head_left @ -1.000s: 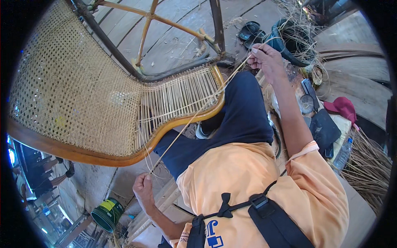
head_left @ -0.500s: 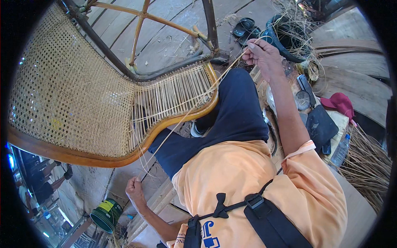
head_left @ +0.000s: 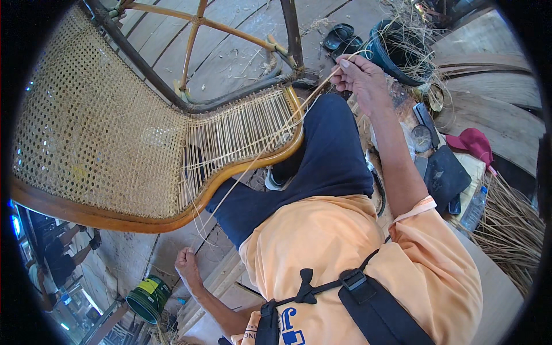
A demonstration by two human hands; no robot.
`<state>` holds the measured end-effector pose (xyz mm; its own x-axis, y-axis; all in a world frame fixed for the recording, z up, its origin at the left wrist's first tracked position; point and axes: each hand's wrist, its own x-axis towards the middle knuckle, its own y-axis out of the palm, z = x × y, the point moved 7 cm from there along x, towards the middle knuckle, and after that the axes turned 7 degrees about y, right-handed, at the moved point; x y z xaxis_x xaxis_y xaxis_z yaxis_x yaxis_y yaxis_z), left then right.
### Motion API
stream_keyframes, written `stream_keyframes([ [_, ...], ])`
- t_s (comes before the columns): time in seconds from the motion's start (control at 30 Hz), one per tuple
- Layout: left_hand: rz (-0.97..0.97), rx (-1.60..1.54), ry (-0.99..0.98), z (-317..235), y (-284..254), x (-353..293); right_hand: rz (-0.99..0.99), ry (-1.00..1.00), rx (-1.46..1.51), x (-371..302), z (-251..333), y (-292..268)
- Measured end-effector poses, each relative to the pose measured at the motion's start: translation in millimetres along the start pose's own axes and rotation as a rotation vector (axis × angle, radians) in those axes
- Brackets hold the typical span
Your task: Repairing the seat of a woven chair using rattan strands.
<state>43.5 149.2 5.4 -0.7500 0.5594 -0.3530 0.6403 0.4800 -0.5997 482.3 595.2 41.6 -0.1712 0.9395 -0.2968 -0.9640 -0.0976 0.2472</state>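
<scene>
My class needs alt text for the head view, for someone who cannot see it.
The right hand holds a cane strip running to a partly woven chair, while the left hand is curled near the chair's lower edge. A green bucket is at lower left.

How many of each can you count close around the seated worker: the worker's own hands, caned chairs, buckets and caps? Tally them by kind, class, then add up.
Worker's own hands: 2 (left hand, right hand)
Caned chair: 1
Buckets: 2 (green bucket, dark blue bucket)
Maroon cap: 1
Total: 6
</scene>
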Motion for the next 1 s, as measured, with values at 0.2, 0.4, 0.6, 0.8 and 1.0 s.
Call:
stream_keyframes([
  [0.2,-0.048,0.371,0.225,-16,-10,-1,-0.007,0.021,0.060,1,-9,-2],
  [0.4,-0.004,-0.535,0.344,-2,-66,15,-0.162,0.055,-0.281,49,-1,-84],
  [0.6,0.538,-1.242,0.226,-195,112,-25,-0.184,0.084,-0.862,-33,25,-165],
  [0.8,0.676,-0.843,0.137,-231,214,-24,-0.145,0.750,-0.841,-183,-67,-210],
  [1.0,0.724,-0.049,0.414,-222,250,-33,-0.615,0.513,-1.028,-251,-114,-259],
])
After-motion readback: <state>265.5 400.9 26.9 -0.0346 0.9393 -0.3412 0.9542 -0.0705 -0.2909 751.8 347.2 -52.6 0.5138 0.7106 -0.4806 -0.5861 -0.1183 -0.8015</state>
